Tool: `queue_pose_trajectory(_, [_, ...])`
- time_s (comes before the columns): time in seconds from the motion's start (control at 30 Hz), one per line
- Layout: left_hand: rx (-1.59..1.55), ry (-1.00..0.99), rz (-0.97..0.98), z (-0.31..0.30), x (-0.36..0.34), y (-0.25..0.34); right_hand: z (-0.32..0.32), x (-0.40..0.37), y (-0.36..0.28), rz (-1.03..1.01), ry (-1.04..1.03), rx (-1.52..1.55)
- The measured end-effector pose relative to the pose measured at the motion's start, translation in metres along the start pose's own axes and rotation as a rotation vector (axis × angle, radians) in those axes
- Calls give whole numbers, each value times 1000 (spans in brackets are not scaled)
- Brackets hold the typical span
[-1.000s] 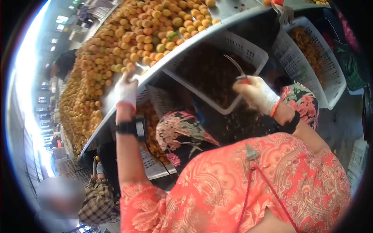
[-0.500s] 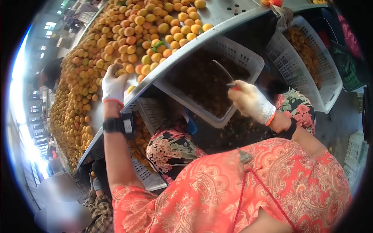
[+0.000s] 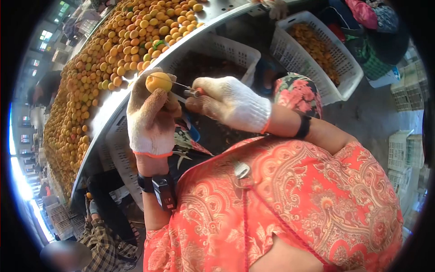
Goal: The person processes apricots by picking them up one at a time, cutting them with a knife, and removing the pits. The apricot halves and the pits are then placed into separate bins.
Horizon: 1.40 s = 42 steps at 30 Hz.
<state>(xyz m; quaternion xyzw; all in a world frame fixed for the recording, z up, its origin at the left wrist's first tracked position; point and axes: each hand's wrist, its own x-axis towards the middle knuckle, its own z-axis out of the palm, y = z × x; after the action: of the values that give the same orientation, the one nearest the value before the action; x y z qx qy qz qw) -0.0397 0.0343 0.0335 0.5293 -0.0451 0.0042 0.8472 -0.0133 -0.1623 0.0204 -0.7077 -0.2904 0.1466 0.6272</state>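
Note:
In a white knit glove, my left hand (image 3: pixel 152 122) grips a yellow-orange apricot (image 3: pixel 158 83) between thumb and fingers. My gloved right hand (image 3: pixel 233 100) is closed around the red handle of a small thin-bladed knife (image 3: pixel 196 92). The blade points left and meets the apricot's upper right side. Both hands are close together over the near edge of a metal table (image 3: pixel 192 32). A large heap of apricots (image 3: pixel 129 47) covers the table beyond my left hand.
Below the table edge stands a white slatted crate (image 3: pixel 242 51) with dark contents. Another white crate (image 3: pixel 351 82) at the right holds orange pieces. A third crate (image 3: pixel 122 156) sits low at left. People are nearby on both sides; a gloved hand (image 3: pixel 275 8) shows at the top.
My left hand has come back from the heap with an apricot. My right hand has moved left, bringing the knife blade to the fruit. The view has shifted.

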Motion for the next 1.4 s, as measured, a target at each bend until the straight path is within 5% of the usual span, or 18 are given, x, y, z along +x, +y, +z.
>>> queue_pose_trajectory(0.67, [110, 78, 169, 54, -14, -2, -3, -24, 2, -69, 47, -151])
queue_pose_trajectory(0.87, [-56, 34, 98, 48, -5, -16, 4, -17, 4, -25, 135, -337])
queue_pose_trajectory(0.93, [-417, -15, -37, 38, -2, -27, 8, -16, 9, -22, 168, -404])
queue_pose_trajectory(1.03, [-431, 40, -141, 30, 7, -35, 14, -11, 18, -277, 284, -340])
queue_pose_trajectory(1.1, [-331, 205, -123, 49, 1, -28, 14, -13, 11, -193, 286, -343])
queue_pose_trajectory(1.2, [-241, 146, 33, 48, -2, -34, 10, -14, 9, -66, 250, -503])
queue_pose_trajectory(1.4, [-407, 125, -48, 38, 1, -47, 13, -13, 7, -41, 264, -483])
